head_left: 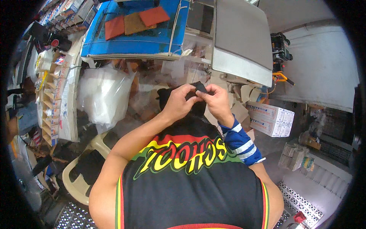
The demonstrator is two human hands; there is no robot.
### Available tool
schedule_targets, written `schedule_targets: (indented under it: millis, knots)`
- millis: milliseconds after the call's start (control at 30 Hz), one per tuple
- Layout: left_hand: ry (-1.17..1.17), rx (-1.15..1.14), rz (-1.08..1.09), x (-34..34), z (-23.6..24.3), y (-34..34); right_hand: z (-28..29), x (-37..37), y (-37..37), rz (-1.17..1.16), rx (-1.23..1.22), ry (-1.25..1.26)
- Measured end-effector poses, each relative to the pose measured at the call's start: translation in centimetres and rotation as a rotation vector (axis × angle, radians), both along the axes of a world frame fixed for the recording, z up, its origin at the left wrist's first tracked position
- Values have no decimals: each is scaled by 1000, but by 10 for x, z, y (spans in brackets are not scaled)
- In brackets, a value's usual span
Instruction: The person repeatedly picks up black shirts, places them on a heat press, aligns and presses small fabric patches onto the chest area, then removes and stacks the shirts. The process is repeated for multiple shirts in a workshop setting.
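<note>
Close in front of my chest, both hands meet at a small piece of black cloth-like material [199,87]. My left hand [178,101] pinches its left side between thumb and fingers. On the other side my right hand [218,100] grips it with thumb and forefinger, the fingertips of the two hands nearly touching. What exactly the black piece is cannot be made out. Another dark shape [164,96] shows behind my left hand, partly hidden by it. A blue sleeve with white stripes [242,143] covers my right forearm.
Ahead stands a blue-topped table [152,42] with red and brown square pads [137,22]. A grey-white panel [242,42] is right of it. White cartons [270,119] stand at right. At left are a clear plastic bag [105,95], a divided cardboard tray [51,103] and a cream plastic chair [72,179].
</note>
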State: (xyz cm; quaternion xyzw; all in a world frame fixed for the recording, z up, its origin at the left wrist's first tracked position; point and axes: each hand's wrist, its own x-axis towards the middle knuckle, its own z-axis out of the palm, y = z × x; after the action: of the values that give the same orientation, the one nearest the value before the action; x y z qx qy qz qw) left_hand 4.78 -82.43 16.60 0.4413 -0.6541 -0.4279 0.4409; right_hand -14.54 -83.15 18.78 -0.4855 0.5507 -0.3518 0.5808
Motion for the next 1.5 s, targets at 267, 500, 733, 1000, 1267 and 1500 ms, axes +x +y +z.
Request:
schedule_targets:
  millis: [267, 500, 733, 1000, 1267, 1500]
  knots:
    - [43, 114, -152, -19, 25, -36, 37, -25, -34, -134, 49, 139]
    - [65, 294, 41, -32, 40, -54, 79, -37, -39, -203, -125, 308]
    - [205, 70, 29, -67, 56, -65, 62, -21, -31, -264, -110, -255]
    - [-174, -641, -257, -71, 48, -59, 8, -26, -81, -48, -215, 436]
    - [33, -830, -354, -73, 94, -53, 32, -65, -97, -181, -142, 74]
    - [33, -481, 124, -9, 141, -147, 55, -144, -143, -159, -40, -377]
